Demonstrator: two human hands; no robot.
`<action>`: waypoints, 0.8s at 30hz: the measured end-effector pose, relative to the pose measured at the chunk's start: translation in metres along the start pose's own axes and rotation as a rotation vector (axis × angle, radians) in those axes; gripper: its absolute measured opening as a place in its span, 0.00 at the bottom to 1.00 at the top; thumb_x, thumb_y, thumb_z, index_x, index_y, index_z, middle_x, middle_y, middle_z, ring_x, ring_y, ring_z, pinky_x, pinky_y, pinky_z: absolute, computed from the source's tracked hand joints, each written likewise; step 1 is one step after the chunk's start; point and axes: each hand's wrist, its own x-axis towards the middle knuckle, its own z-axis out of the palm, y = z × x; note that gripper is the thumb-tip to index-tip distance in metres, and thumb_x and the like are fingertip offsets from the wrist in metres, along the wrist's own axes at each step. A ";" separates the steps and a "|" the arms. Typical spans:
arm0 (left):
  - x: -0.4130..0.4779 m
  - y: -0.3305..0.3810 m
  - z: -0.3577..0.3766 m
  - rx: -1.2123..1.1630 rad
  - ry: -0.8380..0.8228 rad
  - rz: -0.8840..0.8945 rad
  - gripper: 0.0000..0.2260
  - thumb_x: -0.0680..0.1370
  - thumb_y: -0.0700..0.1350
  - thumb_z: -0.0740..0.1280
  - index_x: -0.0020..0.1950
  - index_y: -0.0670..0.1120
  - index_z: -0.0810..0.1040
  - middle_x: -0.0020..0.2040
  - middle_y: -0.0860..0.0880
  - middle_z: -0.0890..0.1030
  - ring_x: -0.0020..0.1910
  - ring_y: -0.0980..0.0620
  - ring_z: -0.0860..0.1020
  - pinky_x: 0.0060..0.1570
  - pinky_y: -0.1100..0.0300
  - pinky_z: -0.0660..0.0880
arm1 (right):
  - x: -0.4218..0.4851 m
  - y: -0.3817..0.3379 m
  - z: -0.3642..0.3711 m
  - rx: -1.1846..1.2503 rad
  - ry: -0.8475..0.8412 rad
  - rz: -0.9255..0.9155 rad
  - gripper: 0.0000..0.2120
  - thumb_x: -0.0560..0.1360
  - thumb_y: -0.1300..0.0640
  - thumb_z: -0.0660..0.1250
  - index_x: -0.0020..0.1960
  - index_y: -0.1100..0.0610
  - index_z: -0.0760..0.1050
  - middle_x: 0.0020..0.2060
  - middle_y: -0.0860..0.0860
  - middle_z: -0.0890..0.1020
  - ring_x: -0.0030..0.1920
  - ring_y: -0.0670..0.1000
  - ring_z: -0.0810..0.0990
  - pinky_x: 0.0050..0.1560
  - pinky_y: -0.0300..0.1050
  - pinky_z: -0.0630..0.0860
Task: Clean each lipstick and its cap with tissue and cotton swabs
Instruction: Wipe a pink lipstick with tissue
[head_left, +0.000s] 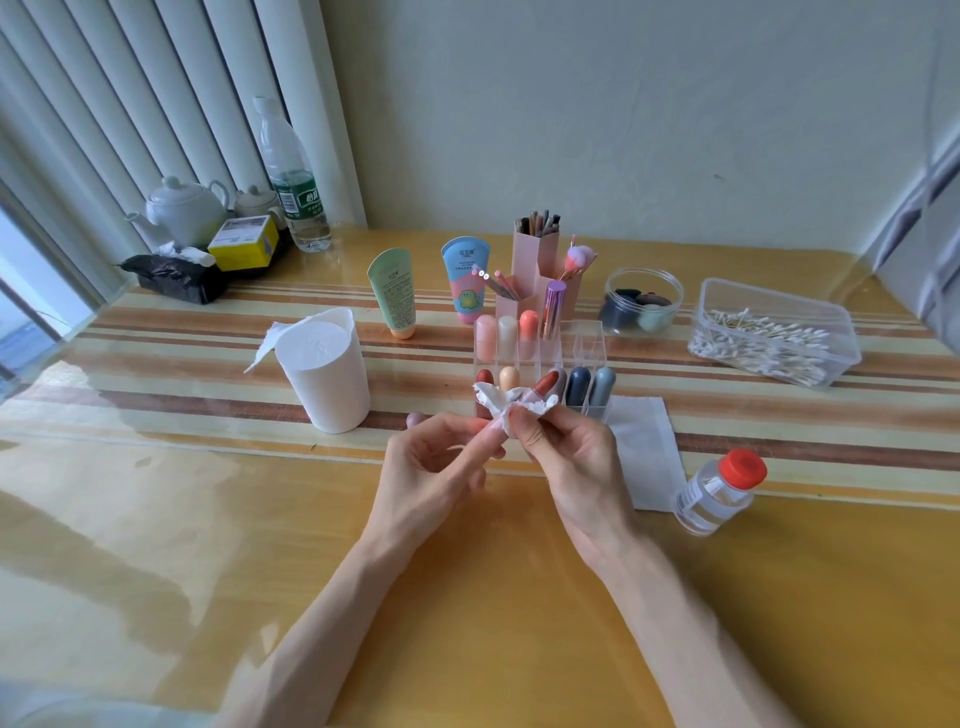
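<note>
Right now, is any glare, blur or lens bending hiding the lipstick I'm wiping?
Head view: light from the left lays pale glare on the glossy table; the wide lens bows the blinds and the table stripes toward the edges; the lipstick, tissue, left hand and right hand sit mid-frame, evenly lit and sharp enough.

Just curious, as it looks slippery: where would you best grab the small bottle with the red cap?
Grip the bottle round its clear cylindrical body, just below the red cap, coming from the side: it stands upright, and the body is broader than the cap.
</note>
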 end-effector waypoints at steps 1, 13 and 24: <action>0.000 0.000 -0.001 -0.046 -0.044 -0.048 0.14 0.83 0.51 0.67 0.52 0.41 0.86 0.38 0.42 0.85 0.29 0.47 0.76 0.27 0.59 0.72 | 0.000 0.000 -0.001 0.005 -0.013 -0.008 0.13 0.81 0.56 0.70 0.53 0.67 0.84 0.51 0.59 0.88 0.59 0.54 0.86 0.63 0.42 0.78; 0.001 0.003 -0.001 -0.072 -0.100 -0.085 0.14 0.83 0.51 0.67 0.51 0.42 0.85 0.39 0.45 0.85 0.29 0.50 0.76 0.27 0.61 0.71 | 0.000 0.001 -0.002 -0.017 -0.005 -0.006 0.13 0.81 0.55 0.70 0.53 0.66 0.84 0.51 0.58 0.88 0.59 0.55 0.86 0.64 0.46 0.78; 0.000 0.003 -0.003 -0.057 -0.127 -0.079 0.14 0.82 0.53 0.68 0.52 0.42 0.84 0.40 0.42 0.84 0.30 0.46 0.77 0.27 0.58 0.71 | 0.000 0.001 -0.002 -0.043 -0.016 -0.018 0.12 0.81 0.57 0.70 0.53 0.67 0.84 0.50 0.58 0.89 0.58 0.53 0.86 0.60 0.41 0.79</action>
